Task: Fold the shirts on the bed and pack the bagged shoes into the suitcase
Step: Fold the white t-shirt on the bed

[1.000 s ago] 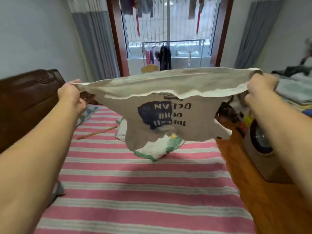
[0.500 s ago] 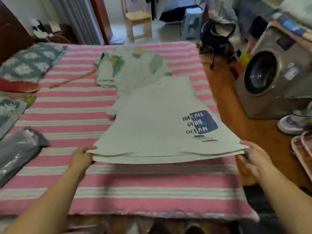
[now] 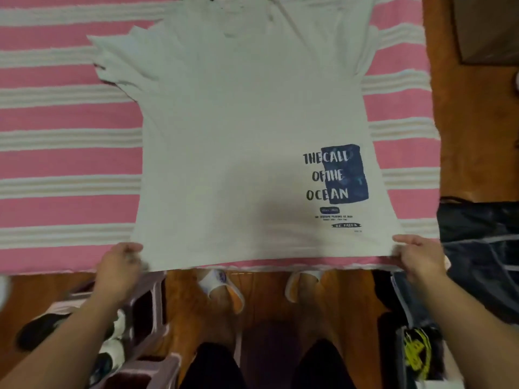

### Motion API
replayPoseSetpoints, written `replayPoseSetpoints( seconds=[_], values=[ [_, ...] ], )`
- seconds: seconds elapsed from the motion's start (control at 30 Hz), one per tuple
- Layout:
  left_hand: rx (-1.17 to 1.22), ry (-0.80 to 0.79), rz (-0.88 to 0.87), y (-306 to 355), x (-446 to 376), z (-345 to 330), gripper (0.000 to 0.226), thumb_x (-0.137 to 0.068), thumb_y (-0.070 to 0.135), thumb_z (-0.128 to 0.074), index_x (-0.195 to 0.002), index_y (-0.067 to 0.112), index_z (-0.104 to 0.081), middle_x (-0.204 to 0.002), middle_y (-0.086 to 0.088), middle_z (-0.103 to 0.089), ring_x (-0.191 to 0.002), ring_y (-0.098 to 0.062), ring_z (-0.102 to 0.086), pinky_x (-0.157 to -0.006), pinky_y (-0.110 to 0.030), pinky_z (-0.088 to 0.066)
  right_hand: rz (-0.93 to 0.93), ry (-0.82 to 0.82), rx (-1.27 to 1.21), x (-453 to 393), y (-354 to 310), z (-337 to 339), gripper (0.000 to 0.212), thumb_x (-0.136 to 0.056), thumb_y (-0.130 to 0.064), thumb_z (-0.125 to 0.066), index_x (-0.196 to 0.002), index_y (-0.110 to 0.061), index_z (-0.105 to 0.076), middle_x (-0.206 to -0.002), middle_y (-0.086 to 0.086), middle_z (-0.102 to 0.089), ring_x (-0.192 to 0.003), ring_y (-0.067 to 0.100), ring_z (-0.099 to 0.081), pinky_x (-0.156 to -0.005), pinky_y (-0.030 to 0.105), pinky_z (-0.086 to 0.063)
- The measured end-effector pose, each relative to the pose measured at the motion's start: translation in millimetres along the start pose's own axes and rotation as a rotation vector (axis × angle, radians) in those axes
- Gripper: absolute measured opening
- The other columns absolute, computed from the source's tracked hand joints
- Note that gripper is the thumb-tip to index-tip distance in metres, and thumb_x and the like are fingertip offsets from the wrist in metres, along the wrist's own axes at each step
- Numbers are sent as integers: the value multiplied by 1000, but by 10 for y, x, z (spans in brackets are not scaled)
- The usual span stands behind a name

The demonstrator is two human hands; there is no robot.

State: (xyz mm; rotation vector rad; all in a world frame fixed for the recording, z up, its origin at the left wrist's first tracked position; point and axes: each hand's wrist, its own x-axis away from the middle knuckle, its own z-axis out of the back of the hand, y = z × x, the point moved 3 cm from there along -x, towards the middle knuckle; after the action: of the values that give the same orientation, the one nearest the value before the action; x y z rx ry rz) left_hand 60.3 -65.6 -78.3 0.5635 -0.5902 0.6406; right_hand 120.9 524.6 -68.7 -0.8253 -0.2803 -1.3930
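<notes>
Bed (image 3: 70,153) covered in pink and white stripes, filling most of the view from the left edge almost to the right. Brown wooden floor (image 3: 264,293) below the bed's near edge and along its right side, shiny in spots under soft indoor light. Pale purple plastic rack (image 3: 151,299) on the floor at lower left, dark bag (image 3: 483,242) at the right beside the bed, brown box-like thing (image 3: 488,26) in the top right corner.

shirt (image 3: 238,141) flat on bed (image 3: 56,164)
</notes>
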Motion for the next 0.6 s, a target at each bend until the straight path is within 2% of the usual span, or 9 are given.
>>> replayPoseSetpoints(
  seconds=[0.1, 0.2, 0.23, 0.3, 0.33, 0.4, 0.47, 0.5, 0.6],
  values=[
    [-207, -103, -85, -168, -58, -23, 25, -90, -7, -59, -94, 17, -60, -93, -12, -67, -78, -27, -63, -75, -47, -54, 82, 3, 253, 11, 54, 36, 25, -89, 11, -58, -91, -11, -70, -113, 15, -67, -101, 32, -60, -85, 33, -47],
    [-443, -178, -97, -95, -94, -87, 9, -92, 7, -64, -88, 15, -63, -86, -5, -67, -77, -20, -62, -72, -38, -50, 142, -161, 616, -18, 68, -115, 9, -90, -5, -67, -87, -13, -65, -110, 15, -68, -99, 30, -58, -95, 39, -45],
    [-511, -263, -97, -45, -107, -150, 2, -94, 17, -65, -94, 17, -63, -91, -2, -67, -83, -19, -62, -77, -36, -51, 164, -235, 762, -38, 56, -178, 4, -91, -14, -69, -91, -15, -65, -111, 13, -68, -99, 28, -58, -96, 40, -46],
    [-692, -455, -86, 120, -188, -255, 15, -100, 32, -59, -111, 22, -60, -108, 0, -63, -98, -19, -60, -88, -33, -50, 238, -298, 1063, -98, -153, -274, 17, -96, -29, -61, -109, -17, -64, -119, 10, -66, -108, 27, -59, -97, 39, -47],
    [-780, -556, -78, 298, -243, -270, 20, -103, 28, -53, -120, 20, -58, -117, -2, -62, -104, -21, -60, -92, -33, -52, 269, -272, 1148, -133, -351, -290, 20, -99, -30, -54, -112, -18, -62, -119, 9, -65, -109, 28, -59, -94, 39, -48],
    [-861, -675, -77, 792, -424, -283, 31, -103, 13, -48, -134, 10, -52, -134, -8, -59, -115, -25, -63, -90, -25, -57, 331, -162, 1156, -228, -874, -275, 14, -100, -26, -49, -97, -14, -57, -101, 7, -64, -92, 25, -61, -76, 35, -51],
    [-825, -579, -179, 1543, -633, -265, 28, -102, 13, -49, -128, 11, -59, -129, -9, -64, -112, -26, -66, -68, -13, -52, 417, -79, 1052, -383, -1529, -290, 17, -98, -23, -53, -87, -12, -60, -96, 7, -64, -80, 24, -58, -68, 33, -47],
    [-732, -461, -281, 1922, -757, -262, 23, -101, 19, -50, -119, 13, -64, -122, -8, -67, -108, -26, -66, -67, -19, -50, 453, -67, 953, -506, -1869, -325, 16, -98, -23, -55, -89, -12, -63, -97, 8, -64, -82, 25, -58, -70, 33, -47],
    [-467, -195, -502, 3034, -1063, -405, 26, -103, 30, -48, -119, 19, -66, -120, -2, -68, -111, -26, -61, -87, -31, -46, 557, -15, 624, -952, -2928, -487, 13, -98, -19, -59, -103, -9, -66, -104, 9, -66, -96, 31, -62, -83, 34, -49]
  ],
)
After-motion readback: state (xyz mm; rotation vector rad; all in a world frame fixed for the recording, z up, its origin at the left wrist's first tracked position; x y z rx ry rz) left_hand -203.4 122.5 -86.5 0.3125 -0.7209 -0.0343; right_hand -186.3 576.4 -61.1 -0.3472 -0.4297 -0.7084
